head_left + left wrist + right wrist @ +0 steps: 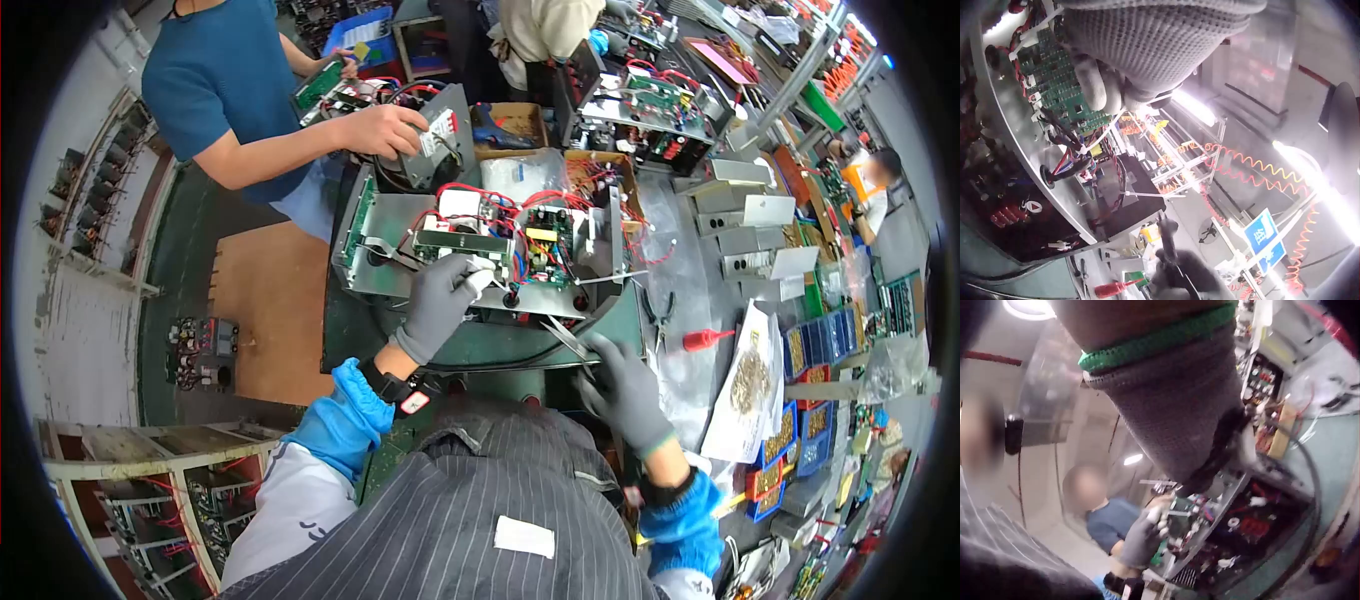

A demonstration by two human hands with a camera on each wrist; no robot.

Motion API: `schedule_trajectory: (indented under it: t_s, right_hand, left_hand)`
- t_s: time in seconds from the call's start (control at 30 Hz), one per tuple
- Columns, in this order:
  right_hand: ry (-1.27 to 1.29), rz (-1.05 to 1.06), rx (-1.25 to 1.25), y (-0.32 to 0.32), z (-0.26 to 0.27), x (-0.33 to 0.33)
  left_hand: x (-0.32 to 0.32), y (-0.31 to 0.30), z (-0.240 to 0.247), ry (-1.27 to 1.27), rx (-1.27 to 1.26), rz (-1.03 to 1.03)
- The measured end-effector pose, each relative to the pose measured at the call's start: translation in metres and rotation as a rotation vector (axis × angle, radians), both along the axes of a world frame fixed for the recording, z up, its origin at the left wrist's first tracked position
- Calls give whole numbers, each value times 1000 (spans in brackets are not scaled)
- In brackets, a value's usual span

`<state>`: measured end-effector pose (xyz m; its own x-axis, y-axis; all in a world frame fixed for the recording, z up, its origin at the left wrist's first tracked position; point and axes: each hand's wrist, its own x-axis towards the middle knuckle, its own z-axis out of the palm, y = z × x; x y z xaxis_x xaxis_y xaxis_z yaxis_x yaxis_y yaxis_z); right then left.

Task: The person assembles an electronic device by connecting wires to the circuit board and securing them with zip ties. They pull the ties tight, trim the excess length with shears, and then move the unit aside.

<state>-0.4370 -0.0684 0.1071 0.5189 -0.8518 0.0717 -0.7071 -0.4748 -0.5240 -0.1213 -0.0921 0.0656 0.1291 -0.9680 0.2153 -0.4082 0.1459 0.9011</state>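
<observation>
Open chassis [385,225], PCBs [545,240] + red wires [540,197]; L hand [440,300] pinches white tie [1105,130]; R hand [625,390] grips cutters [565,338], prob

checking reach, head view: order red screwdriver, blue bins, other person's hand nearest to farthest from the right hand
From the right hand:
1. red screwdriver, just to its right
2. blue bins, farther right
3. other person's hand, far upper left

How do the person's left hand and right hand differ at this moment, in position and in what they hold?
The left hand reaches over the open metal chassis and pinches a thin white strip; the right hand sits lower, at the chassis's front edge, gripping a slim metal tool. Both wear grey gloves and blue sleeve covers.
</observation>
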Motion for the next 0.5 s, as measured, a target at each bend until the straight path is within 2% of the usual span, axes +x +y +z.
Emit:
schedule_trajectory:
  t_s: [0.07, 0.13, 0.3, 0.5]
  right_hand:
    - [46, 22, -71, -17, -5, 35]
    - [302, 56, -192, -31, -8, 59]
    - [355, 92, -264, -44, -13, 76]
    - [491, 168, -565, -54, -21, 88]
  left_hand:
    - [0, -1, 0, -10, -7, -15]
    - [3, -2, 0, -22, -12, -18]
    - [5, -3, 10, -152, -103, -64]
    - [3, -6, 15, -147, -106, -82]
